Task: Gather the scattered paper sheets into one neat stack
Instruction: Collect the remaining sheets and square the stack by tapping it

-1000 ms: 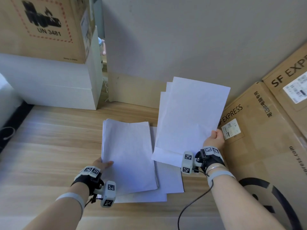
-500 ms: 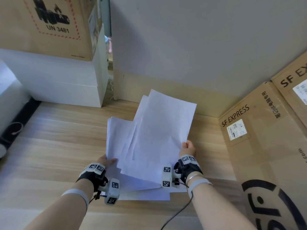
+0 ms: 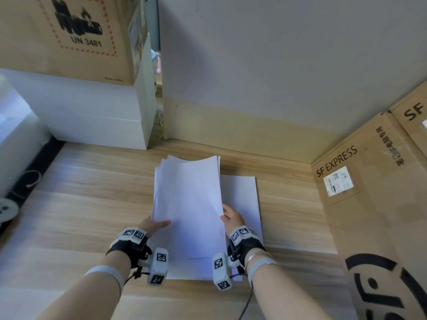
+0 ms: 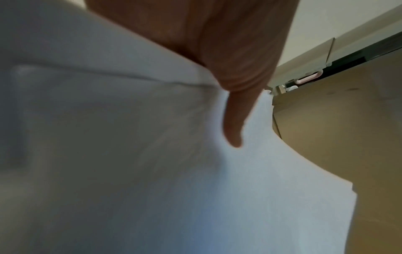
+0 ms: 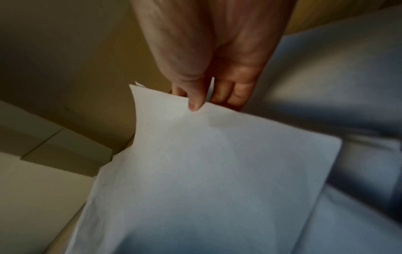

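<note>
Two hands (image 3: 191, 224) clamp our mostly merged paper sheets (image 3: 187, 199); a few loose sheets (image 3: 240, 199) lie on the desk (image 3: 92, 192), ungathered.

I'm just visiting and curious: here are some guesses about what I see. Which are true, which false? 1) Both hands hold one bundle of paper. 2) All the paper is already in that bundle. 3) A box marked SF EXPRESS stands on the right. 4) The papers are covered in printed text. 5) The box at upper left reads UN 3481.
1) True: the left hand and the right hand each grip a side of the held bundle.
2) False: more sheets lie on the wooden table beneath it.
3) True: the SF EXPRESS box is there.
4) False: the sides in view look blank.
5) True: the UN 3481 box says so.
</note>
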Tool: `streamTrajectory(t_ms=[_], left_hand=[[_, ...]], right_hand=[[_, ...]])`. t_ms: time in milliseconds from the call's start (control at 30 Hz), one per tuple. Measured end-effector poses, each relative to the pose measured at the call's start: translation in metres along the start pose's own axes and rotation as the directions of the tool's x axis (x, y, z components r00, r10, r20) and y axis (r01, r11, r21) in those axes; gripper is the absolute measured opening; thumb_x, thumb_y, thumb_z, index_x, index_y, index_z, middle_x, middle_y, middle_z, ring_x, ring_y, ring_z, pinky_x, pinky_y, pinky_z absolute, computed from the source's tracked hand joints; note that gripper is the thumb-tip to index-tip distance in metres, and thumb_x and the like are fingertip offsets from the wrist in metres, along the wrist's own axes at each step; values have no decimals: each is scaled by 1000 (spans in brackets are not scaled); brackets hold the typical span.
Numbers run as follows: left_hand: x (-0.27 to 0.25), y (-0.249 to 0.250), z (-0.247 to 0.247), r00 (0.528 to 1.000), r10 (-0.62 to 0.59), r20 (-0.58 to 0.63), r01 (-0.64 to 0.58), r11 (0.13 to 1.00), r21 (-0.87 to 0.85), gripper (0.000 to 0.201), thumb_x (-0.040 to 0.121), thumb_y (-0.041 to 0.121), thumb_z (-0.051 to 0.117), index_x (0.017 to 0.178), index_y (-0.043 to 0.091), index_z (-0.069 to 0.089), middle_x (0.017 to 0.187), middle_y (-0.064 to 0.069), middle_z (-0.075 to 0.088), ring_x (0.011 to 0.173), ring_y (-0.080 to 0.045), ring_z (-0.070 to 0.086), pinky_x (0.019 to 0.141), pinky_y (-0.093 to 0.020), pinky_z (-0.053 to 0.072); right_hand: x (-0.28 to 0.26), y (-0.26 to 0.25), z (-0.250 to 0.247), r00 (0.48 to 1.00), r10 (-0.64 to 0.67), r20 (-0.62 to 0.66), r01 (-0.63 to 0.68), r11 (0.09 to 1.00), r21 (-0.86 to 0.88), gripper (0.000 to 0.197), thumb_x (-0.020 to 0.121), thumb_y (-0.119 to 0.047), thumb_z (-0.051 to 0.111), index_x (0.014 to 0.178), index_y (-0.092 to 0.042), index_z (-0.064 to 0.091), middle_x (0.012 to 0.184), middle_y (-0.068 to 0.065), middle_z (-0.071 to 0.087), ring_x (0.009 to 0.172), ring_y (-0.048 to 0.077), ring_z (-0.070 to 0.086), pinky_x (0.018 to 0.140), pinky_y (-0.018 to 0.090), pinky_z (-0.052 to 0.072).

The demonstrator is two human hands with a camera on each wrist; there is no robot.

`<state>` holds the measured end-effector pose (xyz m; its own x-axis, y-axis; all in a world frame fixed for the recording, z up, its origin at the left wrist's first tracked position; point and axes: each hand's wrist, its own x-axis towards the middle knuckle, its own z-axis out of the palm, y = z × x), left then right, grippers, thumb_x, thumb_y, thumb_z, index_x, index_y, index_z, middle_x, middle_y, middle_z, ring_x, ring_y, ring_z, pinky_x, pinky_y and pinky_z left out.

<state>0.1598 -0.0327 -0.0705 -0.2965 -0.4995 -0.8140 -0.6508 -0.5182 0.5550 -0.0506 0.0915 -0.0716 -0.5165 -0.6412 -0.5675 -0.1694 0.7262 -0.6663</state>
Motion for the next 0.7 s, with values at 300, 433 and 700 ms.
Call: streamTrajectory(t_ms=[300, 433, 700], left_hand=[[-7, -12, -8, 961, 42, -272, -67, 994, -83, 47, 86, -11, 54, 132, -11, 45, 132, -37, 48, 101, -27, 49, 80, -32, 35], [-5, -16, -12, 973, -11, -230, -4, 998, -66, 50, 87, -5, 56, 135, -7, 43, 134, -33, 48, 122, -42, 50, 93, -40, 40], [-5, -16, -11, 982, -38, -186, 30, 999, -45, 53, 87, 0, 58, 137, -5, 41, 137, -31, 47, 124, -44, 47, 101, -45, 38]], right_hand=[[-5, 28, -31, 845, 389, -368, -428, 903, -29, 74, 79, -20, 66, 143, -21, 29, 153, 10, 20, 137, 33, 27, 112, 42, 30], [-14, 18, -26, 871, 386, -303, -389, 920, 54, 75, 81, -12, 66, 144, -14, 26, 150, 14, 25, 134, 30, 36, 104, 36, 37], [-17, 7, -12, 927, 371, -56, -371, 929, 1, 58, 83, -24, 64, 133, -5, 41, 129, 12, 56, 103, 24, 57, 95, 30, 43]])
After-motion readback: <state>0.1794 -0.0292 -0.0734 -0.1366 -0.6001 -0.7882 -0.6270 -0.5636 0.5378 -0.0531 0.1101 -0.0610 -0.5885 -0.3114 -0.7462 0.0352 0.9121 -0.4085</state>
